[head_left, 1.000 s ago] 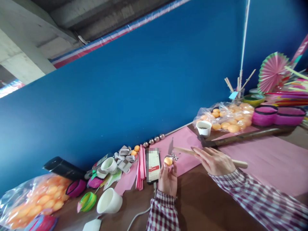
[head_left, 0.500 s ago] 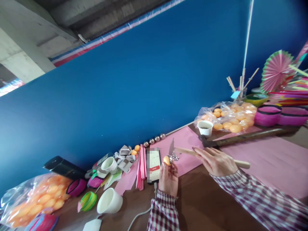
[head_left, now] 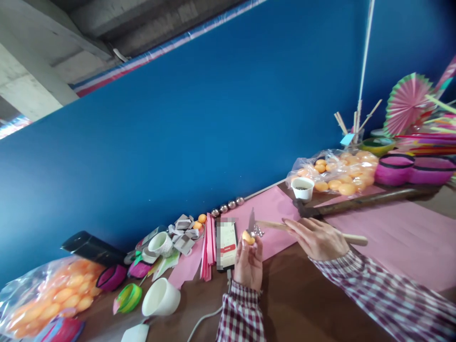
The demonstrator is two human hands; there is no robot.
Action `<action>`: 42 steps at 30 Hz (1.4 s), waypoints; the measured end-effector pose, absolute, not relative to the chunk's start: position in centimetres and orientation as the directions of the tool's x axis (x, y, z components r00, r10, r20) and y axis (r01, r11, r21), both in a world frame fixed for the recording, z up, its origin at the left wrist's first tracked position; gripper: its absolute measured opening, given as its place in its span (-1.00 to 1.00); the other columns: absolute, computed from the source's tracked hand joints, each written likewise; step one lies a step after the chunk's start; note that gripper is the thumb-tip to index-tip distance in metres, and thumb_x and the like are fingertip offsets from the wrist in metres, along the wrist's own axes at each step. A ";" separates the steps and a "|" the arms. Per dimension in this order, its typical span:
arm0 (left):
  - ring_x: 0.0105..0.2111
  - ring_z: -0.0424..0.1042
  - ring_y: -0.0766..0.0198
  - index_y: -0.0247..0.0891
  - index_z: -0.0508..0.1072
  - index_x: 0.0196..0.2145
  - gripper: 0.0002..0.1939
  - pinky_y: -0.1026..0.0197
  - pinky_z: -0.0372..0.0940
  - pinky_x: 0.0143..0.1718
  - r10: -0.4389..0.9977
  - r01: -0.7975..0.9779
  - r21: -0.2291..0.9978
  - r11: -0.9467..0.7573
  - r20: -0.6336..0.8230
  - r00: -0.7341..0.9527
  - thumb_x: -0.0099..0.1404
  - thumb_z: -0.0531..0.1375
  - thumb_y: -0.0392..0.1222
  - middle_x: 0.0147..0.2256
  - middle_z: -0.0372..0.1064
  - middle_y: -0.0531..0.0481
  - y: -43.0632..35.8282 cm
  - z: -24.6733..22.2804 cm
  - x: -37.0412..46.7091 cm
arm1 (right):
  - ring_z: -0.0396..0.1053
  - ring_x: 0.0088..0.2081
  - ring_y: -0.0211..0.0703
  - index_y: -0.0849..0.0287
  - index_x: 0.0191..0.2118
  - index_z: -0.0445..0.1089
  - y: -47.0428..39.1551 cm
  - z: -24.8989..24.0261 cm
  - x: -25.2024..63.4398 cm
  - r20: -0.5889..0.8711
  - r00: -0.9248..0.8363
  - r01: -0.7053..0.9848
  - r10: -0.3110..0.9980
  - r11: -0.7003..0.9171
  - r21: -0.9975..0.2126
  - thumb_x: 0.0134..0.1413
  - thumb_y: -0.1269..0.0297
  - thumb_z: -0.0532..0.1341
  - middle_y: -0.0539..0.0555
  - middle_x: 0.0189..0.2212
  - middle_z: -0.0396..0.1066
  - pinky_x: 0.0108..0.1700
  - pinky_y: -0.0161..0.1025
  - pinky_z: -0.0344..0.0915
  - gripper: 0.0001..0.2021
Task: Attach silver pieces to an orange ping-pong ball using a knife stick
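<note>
An orange ball [head_left: 248, 237] is held in the fingertips of my left hand [head_left: 249, 266], above the brown table. My right hand [head_left: 317, 237] grips a long wooden-handled tool [head_left: 272, 224] whose flat metal blade [head_left: 252, 219] points upward near the ball. Small silvery beads [head_left: 259, 231] lie on the pink paper [head_left: 278, 204] just behind the ball. A phone [head_left: 227, 244] with a lit screen rests left of my left hand, a cable at its lower end.
A hammer [head_left: 366, 199] lies across pink paper at right, near a small white cup [head_left: 302, 188] and a bag of orange balls [head_left: 342, 178]. Four-sided clutter aside, a white cup [head_left: 161, 298] and another ball bag [head_left: 60, 297] are at left.
The orange ball has turned slightly in my left fingertips, and fewer of the silvery bits show beside it. My right hand keeps its grip on the tool. The whole view has shifted slightly.
</note>
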State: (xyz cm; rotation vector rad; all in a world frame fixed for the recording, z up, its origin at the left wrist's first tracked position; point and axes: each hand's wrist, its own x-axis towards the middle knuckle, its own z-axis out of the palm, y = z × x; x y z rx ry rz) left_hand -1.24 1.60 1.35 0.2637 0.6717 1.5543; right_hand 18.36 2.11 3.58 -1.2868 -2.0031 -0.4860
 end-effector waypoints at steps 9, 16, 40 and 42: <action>-0.22 0.40 0.26 -0.33 0.46 -0.34 -0.88 0.22 0.29 -0.12 0.979 -0.839 0.539 0.077 -0.198 -0.038 0.13 0.17 -0.30 -0.28 0.42 -0.13 1.6 1.0 -1.3 | 0.30 -0.45 -0.28 0.13 -0.07 0.34 2.1 3.6 18.3 0.717 -0.278 0.891 0.640 0.451 -0.057 0.12 0.29 0.04 0.02 -0.51 0.39 -0.38 -0.32 0.08 -0.73; -0.18 0.39 0.24 -0.37 0.46 -0.35 -0.87 0.22 0.29 -0.10 0.977 -0.838 0.543 0.054 -0.202 -0.068 0.16 0.12 -0.33 -0.25 0.42 -0.17 1.6 0.9 -1.2 | 0.30 -0.43 -0.26 0.14 -0.06 0.33 2.1 3.4 18.1 0.740 -0.237 0.900 0.629 0.428 -0.076 0.14 0.29 0.01 0.03 -0.50 0.39 -0.37 -0.31 0.09 -0.72; -0.24 0.41 0.31 -0.37 0.44 -0.32 -0.79 0.27 0.31 -0.16 0.971 -0.867 0.492 0.079 -0.234 -0.045 0.24 0.01 -0.36 -0.29 0.42 -0.15 1.6 1.3 -1.2 | 0.29 -0.47 -0.28 0.14 -0.09 0.36 2.2 3.3 18.3 0.733 -0.278 0.894 0.620 0.446 -0.038 0.12 0.30 0.04 0.04 -0.50 0.40 -0.41 -0.33 0.10 -0.73; -0.22 0.40 0.30 -0.39 0.44 -0.33 -0.78 0.26 0.30 -0.15 0.971 -0.868 0.489 0.087 -0.236 -0.036 0.24 0.00 -0.37 -0.29 0.42 -0.17 1.6 1.4 -1.2 | 0.29 -0.47 -0.28 0.12 -0.08 0.36 2.3 3.2 18.3 0.729 -0.283 0.897 0.623 0.441 -0.028 0.11 0.30 0.05 0.03 -0.51 0.40 -0.41 -0.33 0.10 -0.73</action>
